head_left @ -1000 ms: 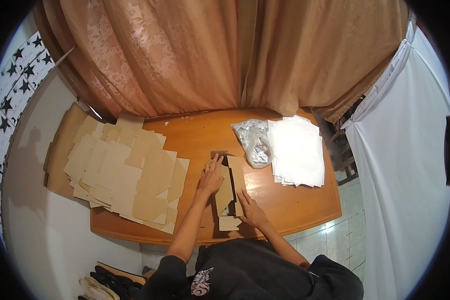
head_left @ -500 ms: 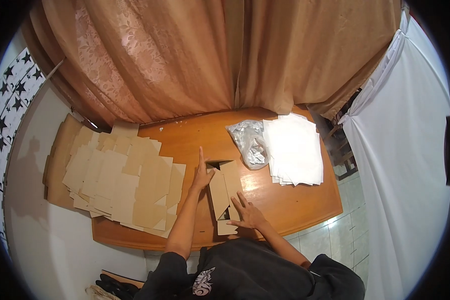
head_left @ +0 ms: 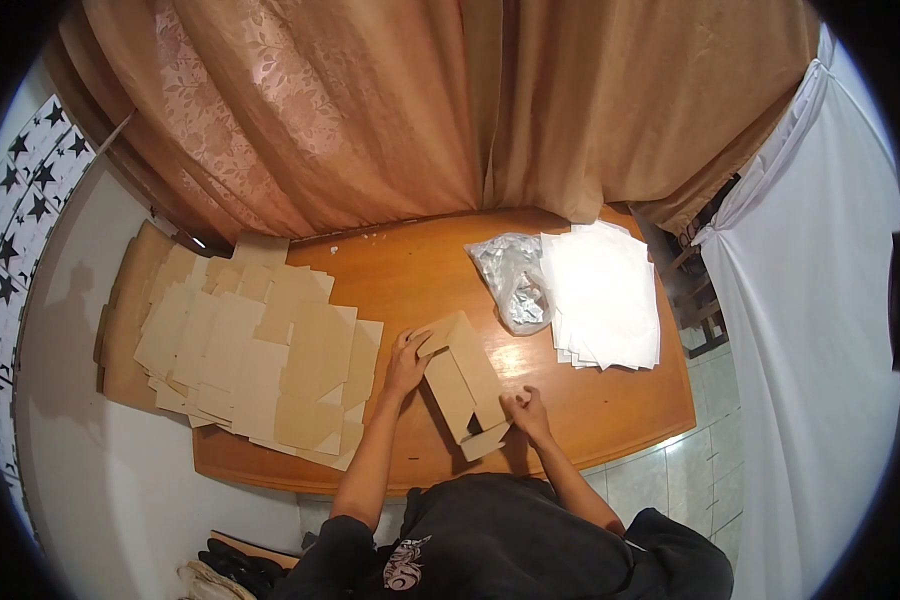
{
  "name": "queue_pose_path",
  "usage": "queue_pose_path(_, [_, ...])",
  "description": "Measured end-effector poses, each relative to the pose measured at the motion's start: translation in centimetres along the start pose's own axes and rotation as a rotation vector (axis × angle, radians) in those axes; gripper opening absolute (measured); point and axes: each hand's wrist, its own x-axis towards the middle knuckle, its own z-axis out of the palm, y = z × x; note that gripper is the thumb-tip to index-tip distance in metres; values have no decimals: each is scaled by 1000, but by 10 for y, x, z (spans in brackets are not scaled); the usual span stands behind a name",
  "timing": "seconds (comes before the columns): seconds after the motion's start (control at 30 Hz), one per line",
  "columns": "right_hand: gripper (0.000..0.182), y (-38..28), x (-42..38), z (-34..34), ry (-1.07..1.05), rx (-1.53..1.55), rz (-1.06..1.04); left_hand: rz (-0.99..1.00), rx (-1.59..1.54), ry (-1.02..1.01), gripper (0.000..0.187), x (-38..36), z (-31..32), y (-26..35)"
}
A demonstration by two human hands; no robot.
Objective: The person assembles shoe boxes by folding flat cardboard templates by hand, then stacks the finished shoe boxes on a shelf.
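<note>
A small brown cardboard box (head_left: pixel 467 375) lies at a slant on the wooden table in front of me. Its far end flap is folded over, while the near end still shows a dark gap beside a flap that sticks out. My left hand (head_left: pixel 407 362) grips the box at its far left corner, fingers bent over the edge. At the near right side, my right hand (head_left: pixel 528 412) has its fingers curled against the box's edge by the near flap. The fingertips of that hand are partly hidden.
A broad pile of flat cardboard blanks (head_left: pixel 260 345) covers the table's left side. To the right lie a clear plastic bag (head_left: pixel 515 280) of small silvery packets and a stack of white sheets (head_left: pixel 605 300). The wooden table's (head_left: pixel 610 405) curved edge runs close to my body.
The box has turned, its near end swinging right, and its far opening is now covered by a flap. Both hands have gone from spread fingers to curled around its edges.
</note>
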Motion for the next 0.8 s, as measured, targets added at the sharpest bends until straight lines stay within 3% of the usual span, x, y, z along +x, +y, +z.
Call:
queue_pose_path(0.07, [78, -5, 10, -5, 58, 94, -32, -50, 201, 139, 49, -10, -1, 7])
queue_pose_path(0.1, [78, -10, 9, -7, 58, 97, -29, -50, 203, 136, 49, -15, -5, 15])
queue_pose_path(0.17, [71, -34, 3, -18, 50, 477, -81, -289, 197, 130, 58, -24, -14, 30])
queue_pose_path(0.23, [77, -36, 11, -30, -68, 442, -52, -291, 196, 141, 62, -39, -11, 27])
queue_pose_path(0.3, [90, -36, 10, -33, -168, 533, -232, -295, 193, 149, 66, -55, -6, 29])
queue_pose_path(0.33, [90, -35, 8, -34, -168, 531, -226, -352, 201, 153, 68, -66, -5, 38])
queue_pose_path(0.4, [106, -38, 8, -39, -207, 172, -650, -412, 207, 151, 70, -81, -4, 57])
queue_pose_path(0.47, [112, -49, 0, -46, -199, 97, -679, -555, 262, 56, 75, -96, -4, 76])
queue_pose_path(0.53, [118, -52, -6, -47, -194, 22, -712, -529, 272, 65, 76, -110, -1, 80])
queue_pose_path(0.73, [95, -51, -9, -32, -22, -285, -650, -509, 409, 0, 78, -125, 14, 85])
queue_pose_path(0.8, [71, -53, -13, -31, -12, -195, -878, -513, 421, 11, 78, -123, 17, 82])
